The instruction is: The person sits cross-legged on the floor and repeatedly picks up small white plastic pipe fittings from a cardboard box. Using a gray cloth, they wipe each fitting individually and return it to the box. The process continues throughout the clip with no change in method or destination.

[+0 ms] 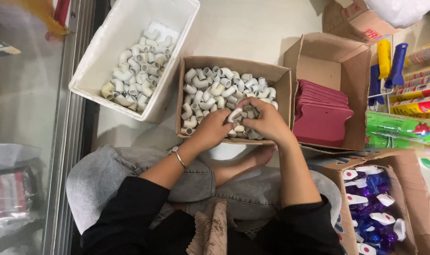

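A cardboard box (285,85) in front of me holds several white plastic pipe elbow fittings (210,89). My left hand (214,128) and my right hand (266,118) are both inside its near side, fingers closed around a white elbow fitting (234,114) held between them. A metal bangle (179,157) circles my left wrist. To the left, a white plastic tub (106,47) holds several more elbow fittings (139,66). I sit cross-legged in grey jeans and black sleeves, with a bare foot (253,158) under the box.
An open cardboard box (361,66) on the right holds dark red flat cards (321,113). Another box (408,170) at lower right contains spray bottles with purple liquid (373,208). Colourful packaged goods (408,104) lie at far right. A glass pane and metal track (68,141) run along the left.
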